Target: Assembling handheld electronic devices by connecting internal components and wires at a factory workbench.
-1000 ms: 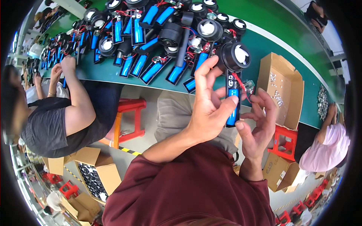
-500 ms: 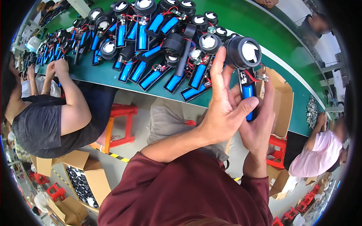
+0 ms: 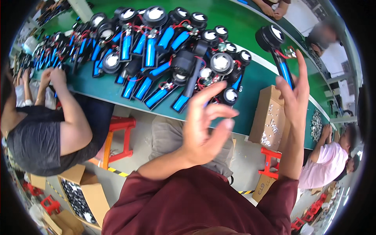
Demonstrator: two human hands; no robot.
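Observation:
High at the right, my right hand (image 3: 294,98) grips the lower end of a half-open black flashlight (image 3: 282,67). Its round head with a white reflector points up and away, a blue battery lies along the handle, and red wires lead to a small metal-and-circuit part. My left hand (image 3: 205,127) is slightly blurred, fingers apart and bent, with nothing in it. It hovers over the table's near edge, just short of a heap of similar flashlights (image 3: 150,51) with blue batteries showing.
Right of the heap stands a cardboard box (image 3: 261,111) holding small shiny metal parts. A red stool (image 3: 269,162) is below it. One co-worker (image 3: 37,137) sits at the left, another in pink (image 3: 329,162) at the right beside a pile of small parts (image 3: 316,125).
My right hand has carried the flashlight up and right, away from my left hand. My left hand has let go and moved down and left. The cardboard box now shows more fully.

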